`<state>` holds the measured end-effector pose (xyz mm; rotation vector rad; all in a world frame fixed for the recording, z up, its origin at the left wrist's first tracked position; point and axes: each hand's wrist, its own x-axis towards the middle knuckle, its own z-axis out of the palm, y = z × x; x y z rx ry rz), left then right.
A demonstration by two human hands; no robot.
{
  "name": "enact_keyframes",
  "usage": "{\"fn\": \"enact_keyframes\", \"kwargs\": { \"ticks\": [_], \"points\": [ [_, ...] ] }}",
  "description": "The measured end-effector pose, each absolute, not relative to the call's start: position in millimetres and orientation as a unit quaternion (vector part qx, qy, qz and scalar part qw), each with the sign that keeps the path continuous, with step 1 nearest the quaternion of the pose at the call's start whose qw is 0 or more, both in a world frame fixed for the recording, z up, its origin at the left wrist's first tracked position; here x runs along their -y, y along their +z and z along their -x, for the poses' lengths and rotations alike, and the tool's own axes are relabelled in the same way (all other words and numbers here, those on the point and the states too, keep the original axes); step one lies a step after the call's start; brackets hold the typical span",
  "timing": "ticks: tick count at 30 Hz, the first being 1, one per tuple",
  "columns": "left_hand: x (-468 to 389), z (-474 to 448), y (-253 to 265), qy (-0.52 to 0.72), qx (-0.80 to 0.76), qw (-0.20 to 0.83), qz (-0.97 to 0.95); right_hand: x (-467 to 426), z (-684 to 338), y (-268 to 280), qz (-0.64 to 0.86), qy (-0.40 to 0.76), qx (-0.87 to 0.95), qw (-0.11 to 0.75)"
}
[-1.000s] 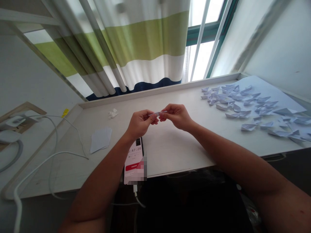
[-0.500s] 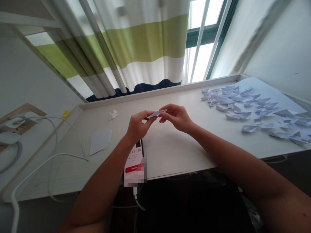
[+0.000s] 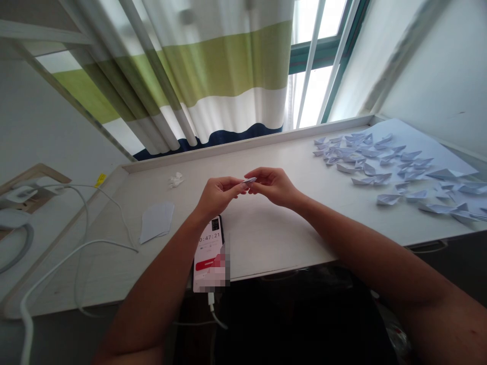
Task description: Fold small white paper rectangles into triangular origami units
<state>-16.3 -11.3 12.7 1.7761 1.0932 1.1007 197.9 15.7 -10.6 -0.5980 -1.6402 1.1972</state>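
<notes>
A small folded piece of white paper (image 3: 249,180) is pinched between my two hands above the desk, with most of it hidden by the fingers. My left hand (image 3: 218,195) grips its left side between thumb and fingers. From the other side, my right hand (image 3: 274,185) holds it with thumb and fingertips. Both hands are closed and almost touch each other. Many small folded paper boats (image 3: 371,181) lie on the right part of the desk. Left of my left hand is a small stack of white paper sheets (image 3: 157,223).
A phone (image 3: 208,261) with a timer on its screen lies at the desk's (image 3: 266,243) front edge, a white cable (image 3: 211,300) plugged in. Crumpled paper (image 3: 175,180) sits at the back left. White cords (image 3: 81,243) cross the left side. A large white sheet (image 3: 414,137) lies back right.
The folded paper has been turned and now shows less between the fingers. My hands have drawn closer together. The view has shifted slightly.
</notes>
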Motion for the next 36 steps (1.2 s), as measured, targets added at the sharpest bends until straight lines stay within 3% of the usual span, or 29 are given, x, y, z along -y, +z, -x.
{"fn": "enact_keyframes", "kwargs": {
  "ticks": [15,27,36],
  "points": [
    [12.4,14.3,4.8,0.428,-0.420,0.154,-0.785,-11.5,-195.7,-5.1,0.341,0.404,0.655,0.541],
    [11.1,17.1,6.2,0.415,-0.377,0.150,-0.814,-9.4,-196.0,-1.0,0.379,0.404,0.656,0.512],
    [11.2,17.9,6.6,0.432,-0.351,0.171,-0.813,-12.6,-197.4,-1.0,0.315,0.520,0.617,0.500]
  ]
}}
